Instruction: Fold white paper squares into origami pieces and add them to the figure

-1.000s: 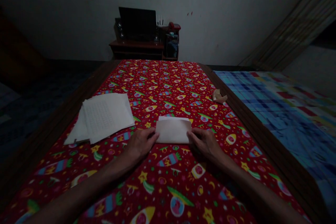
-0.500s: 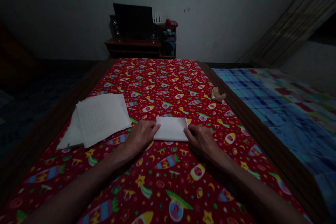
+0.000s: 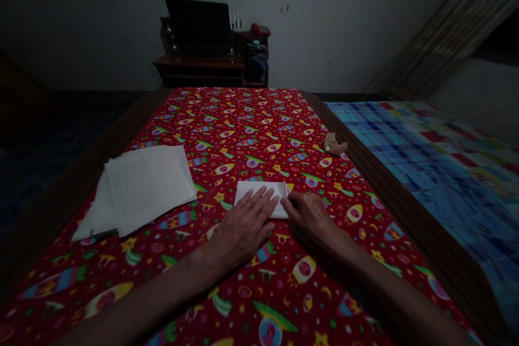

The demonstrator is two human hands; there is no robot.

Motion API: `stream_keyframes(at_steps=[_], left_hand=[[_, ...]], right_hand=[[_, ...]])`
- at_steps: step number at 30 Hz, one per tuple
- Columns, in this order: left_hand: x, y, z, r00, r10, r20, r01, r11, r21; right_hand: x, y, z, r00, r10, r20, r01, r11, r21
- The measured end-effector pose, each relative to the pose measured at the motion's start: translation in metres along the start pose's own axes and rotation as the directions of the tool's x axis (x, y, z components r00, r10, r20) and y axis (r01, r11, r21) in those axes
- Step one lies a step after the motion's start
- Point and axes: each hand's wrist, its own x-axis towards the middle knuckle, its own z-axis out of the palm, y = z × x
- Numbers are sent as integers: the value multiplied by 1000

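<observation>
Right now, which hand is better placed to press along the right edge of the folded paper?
Probably the right hand: its fingertips touch the folded paper at its right edge. The left hand lies flat across the paper's middle and keeps it down on the red cloth.

place: home room | cues: patterned cloth (image 3: 251,119); checked mattress (image 3: 425,157); TV stand (image 3: 203,67); curtain (image 3: 450,32)

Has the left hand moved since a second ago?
Yes. The left hand slid rightward, away from the paper stack, and now lies flat on the folded paper.
</observation>
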Motion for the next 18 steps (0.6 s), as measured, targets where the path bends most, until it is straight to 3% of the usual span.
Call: stream_keyframes(at_steps=[6, 18], left_hand=[[-6, 3, 13, 994, -13, 113, 17, 999, -37], [-9, 3, 15, 997, -21, 81, 24, 999, -44]], right_hand=[[1, 2, 5, 999, 12, -45, -13, 1000, -19], [0, 1, 5, 999, -8, -41, 6, 999, -45]])
